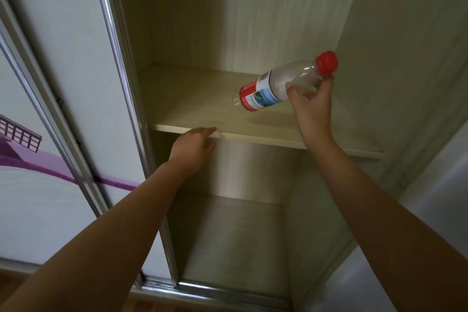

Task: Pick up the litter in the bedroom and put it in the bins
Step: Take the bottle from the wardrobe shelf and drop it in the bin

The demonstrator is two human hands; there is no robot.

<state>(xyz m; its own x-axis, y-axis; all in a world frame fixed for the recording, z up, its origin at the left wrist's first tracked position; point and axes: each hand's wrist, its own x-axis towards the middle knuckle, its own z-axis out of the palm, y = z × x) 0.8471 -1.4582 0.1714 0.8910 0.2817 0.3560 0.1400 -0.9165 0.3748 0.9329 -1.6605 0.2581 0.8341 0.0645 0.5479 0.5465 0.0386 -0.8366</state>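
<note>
The right hand (312, 104) holds a clear plastic bottle (283, 82) near its neck, fingers and thumb curled round the upper body just below the red cap (327, 62). The bottle is tilted, cap up and to the right, base down and to the left, above the right part of the wardrobe shelf (202, 109); its base seems to be just off the board or barely touching it, and I cannot tell which. It looks empty, with a red and blue label round the lower half. The left hand (193, 151) is at the shelf's near edge, left of the bottle, fingertips at the board's front lip and fingers loosely bent, holding nothing. To the left stands the sliding door (63, 83) with a purple print; below the shelf is a lower compartment (233, 235) with nothing visible in it. The step in hand appears to be the pickup of this one piece of litter from the wardrobe, with the grip already made. No bin shows in this view, so the next move calls for drawing the bottle out clear of the shelf and the right side panel, then turning away to find a bin. The bottle is light and smooth, so a hold near the neck should do, though it may swing a little.
</note>
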